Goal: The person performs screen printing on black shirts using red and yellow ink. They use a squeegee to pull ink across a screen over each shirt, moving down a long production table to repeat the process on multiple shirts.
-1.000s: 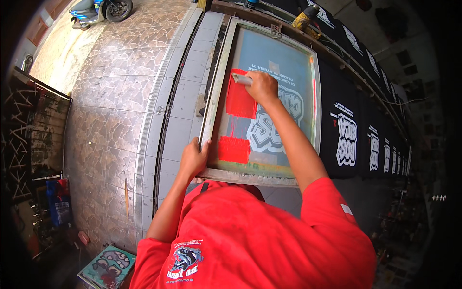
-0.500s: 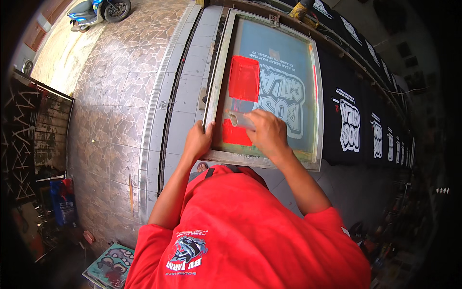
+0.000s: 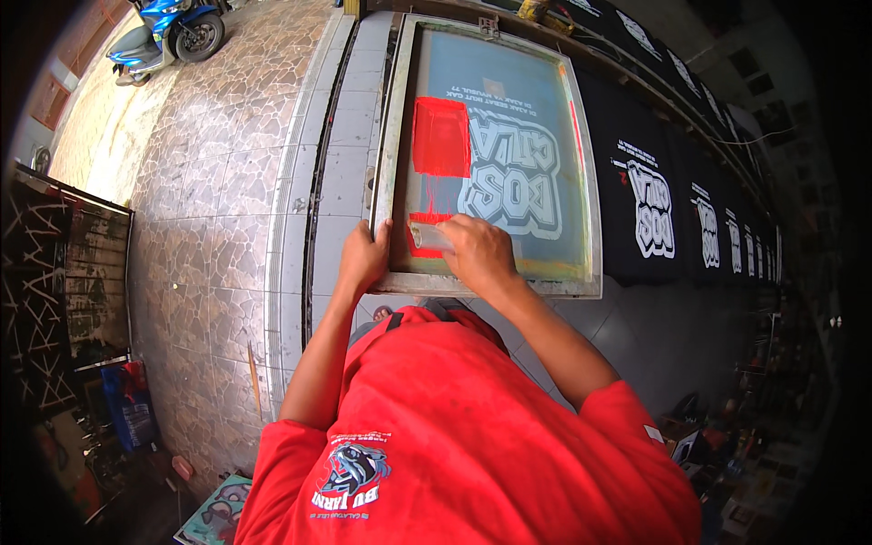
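A screen-printing frame with a blue-green mesh lies flat in front of me, carrying a white lettered design and a patch of red ink. My right hand grips a squeegee at the near end of the mesh, on a smear of red ink. My left hand holds the frame's near left corner, fingers curled over the edge. My red shirt fills the lower part of the view.
A row of black shirts with white printed lettering runs along the long table to the right. Stone-tiled floor lies to the left, with a blue scooter at the top left. Cluttered items sit at the lower left and lower right.
My right hand has drawn the squeegee from the far end of the mesh down to the near end, leaving a red ink band. My left hand stayed at the frame's near corner.
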`<state>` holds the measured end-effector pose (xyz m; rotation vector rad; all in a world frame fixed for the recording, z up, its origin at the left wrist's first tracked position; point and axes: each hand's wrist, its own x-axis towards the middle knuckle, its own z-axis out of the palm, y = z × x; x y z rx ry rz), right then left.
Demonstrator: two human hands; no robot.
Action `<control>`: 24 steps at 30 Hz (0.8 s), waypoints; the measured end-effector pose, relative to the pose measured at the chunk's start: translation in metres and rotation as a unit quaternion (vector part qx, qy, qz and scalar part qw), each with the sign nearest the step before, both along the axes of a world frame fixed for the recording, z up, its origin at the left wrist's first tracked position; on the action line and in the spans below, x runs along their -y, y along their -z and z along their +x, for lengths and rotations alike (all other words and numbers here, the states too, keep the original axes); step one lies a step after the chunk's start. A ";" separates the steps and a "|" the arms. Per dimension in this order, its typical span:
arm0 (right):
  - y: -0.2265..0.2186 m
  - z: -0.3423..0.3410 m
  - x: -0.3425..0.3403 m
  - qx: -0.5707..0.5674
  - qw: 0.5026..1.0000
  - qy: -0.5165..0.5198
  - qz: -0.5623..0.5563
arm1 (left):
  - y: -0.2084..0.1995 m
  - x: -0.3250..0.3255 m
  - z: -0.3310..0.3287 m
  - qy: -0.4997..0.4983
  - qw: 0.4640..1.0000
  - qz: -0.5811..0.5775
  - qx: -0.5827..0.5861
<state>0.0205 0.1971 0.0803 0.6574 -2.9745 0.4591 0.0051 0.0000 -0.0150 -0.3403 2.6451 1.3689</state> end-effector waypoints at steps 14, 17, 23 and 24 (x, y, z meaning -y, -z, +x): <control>-0.028 -0.016 -0.015 0.079 0.996 -0.017 0.048 | 0.007 0.000 0.000 0.005 0.999 -0.004 -0.047; -0.052 -0.074 -0.014 0.022 1.000 0.006 0.000 | 0.004 0.000 0.001 -0.012 0.999 0.006 -0.033; -0.021 -0.223 -0.026 -0.076 0.996 0.048 0.029 | -0.007 -0.003 0.000 0.001 1.000 0.002 -0.022; -0.008 -0.234 -0.028 -0.081 0.995 0.048 0.033 | -0.009 -0.004 -0.001 0.003 1.000 -0.001 -0.018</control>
